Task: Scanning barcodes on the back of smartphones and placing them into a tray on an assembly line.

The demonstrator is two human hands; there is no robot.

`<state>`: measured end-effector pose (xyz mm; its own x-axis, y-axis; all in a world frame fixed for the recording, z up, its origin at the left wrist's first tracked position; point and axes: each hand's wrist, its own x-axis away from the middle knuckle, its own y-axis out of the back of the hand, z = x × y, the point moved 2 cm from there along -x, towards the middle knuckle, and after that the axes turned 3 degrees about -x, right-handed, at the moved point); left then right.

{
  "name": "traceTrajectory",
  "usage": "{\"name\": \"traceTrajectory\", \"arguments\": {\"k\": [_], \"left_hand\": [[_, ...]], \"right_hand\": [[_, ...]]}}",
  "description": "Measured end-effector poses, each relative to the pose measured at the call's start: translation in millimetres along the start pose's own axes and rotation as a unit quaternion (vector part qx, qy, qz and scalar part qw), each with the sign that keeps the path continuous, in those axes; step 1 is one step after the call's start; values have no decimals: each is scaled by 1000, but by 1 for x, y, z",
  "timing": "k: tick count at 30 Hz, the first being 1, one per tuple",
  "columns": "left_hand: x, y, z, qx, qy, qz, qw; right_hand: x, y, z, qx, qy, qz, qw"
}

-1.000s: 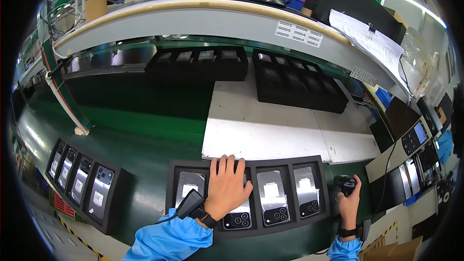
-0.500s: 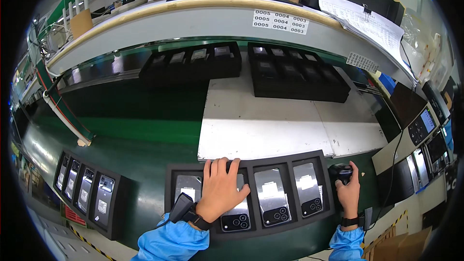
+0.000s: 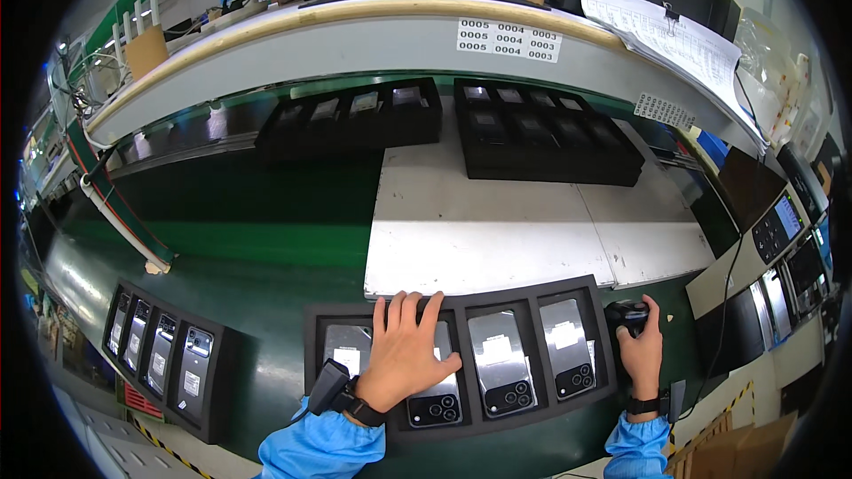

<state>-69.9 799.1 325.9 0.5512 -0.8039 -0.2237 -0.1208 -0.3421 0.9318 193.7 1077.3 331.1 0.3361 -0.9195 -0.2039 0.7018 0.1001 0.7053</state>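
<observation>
My left hand (image 3: 404,357) lies flat, fingers spread, on the black four-slot phone tray (image 3: 461,371) whose long axis runs left-right across the green tabletop (image 3: 257,275), while my right hand (image 3: 641,353), just beyond the tray's right end, grips a small black scanner (image 3: 625,317)

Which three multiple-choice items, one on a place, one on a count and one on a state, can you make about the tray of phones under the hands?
1. Where does the left hand rest?
A. on the second phone from the left
B. on the white mat
C. on the tray at far left

2. How many slots does the black tray by the hands have?
A. two
B. four
C. six

3. How is the right hand?
A. flat and open
B. closed around a small black device
C. raised off the belt

Answers: 1 A, the palm covers that phone; 2 B, four phones lie side by side; 3 B, the fingers wrap the small black device beside the tray.
</observation>
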Motion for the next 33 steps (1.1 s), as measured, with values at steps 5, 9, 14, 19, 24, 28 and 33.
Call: {"name": "traceTrajectory", "arguments": {"k": [5, 9, 14, 19, 24, 28, 33], "left_hand": [[4, 0, 2, -27, -7, 12, 1000], [5, -1, 2, -23, -1, 40, 999], [5, -4, 7, -13, 5, 37, 999], [6, -9, 10, 6, -2, 13, 1000], [3, -9, 14, 54, 1, 9, 998], [0, 0, 33, 231, -20, 32, 972], [3, 1, 53, 401, 13, 78, 912]], "right_hand": [[-1, -3, -6, 3, 11, -16, 1000], [0, -4, -9, 4, 27, -23, 999], [-1, -6, -13, -2, 32, -18, 999], [-2, -7, -17, 6, 49, -35, 998], [-3, -6, -21, -13, 19, -4, 1000], [-6, -9, -26, -22, 6, -5, 1000], [-5, -10, -22, -28, -2, 3, 1000]]}}
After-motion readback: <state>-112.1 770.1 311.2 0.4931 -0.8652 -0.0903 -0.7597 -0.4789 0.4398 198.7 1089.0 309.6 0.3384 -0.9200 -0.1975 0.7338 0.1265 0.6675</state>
